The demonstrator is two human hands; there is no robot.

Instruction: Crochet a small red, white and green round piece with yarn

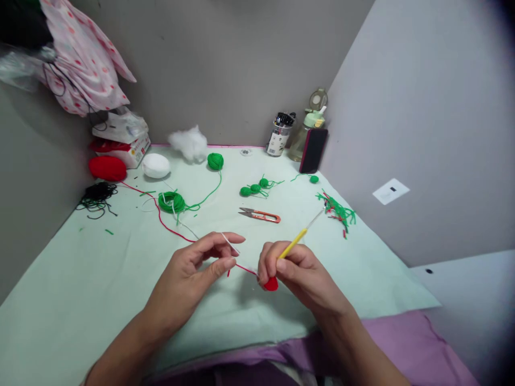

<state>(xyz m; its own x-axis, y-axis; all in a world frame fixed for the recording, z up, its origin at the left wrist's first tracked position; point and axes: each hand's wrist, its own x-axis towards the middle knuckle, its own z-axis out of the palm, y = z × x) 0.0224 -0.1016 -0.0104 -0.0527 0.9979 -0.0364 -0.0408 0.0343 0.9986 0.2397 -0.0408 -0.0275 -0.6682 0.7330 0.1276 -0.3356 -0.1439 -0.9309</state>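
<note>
Two hands at work, lower centre of frame. My right hand [300,272] is closed, thumb and fingers pinching a yellow-handled hook [293,243], its metal shaft angled toward the upper right; the same fingers hold a small red piece [271,284], which shows just beneath them. A red strand [246,268] spans the gap from there to my left hand [189,273]. Left hand partly curled, index finger extended, a white strand [230,244] crossing near the fingertips; I cannot tell whether the thumb pinches the red strand. Orange-handled snips [259,215] lie at frame centre, beyond both hands, with three joined green balls [255,188] above them. Left of centre: a green yarn coil [171,202]. Upper left: a red yarn ball [107,168] beside a white yarn ball [156,165], a black yarn tangle [97,196] just below the red. Right of centre: a heap of green and red scraps [340,210]; above it, a dark-screened phone [313,151] stands tilted before a bottle [298,140].
</note>
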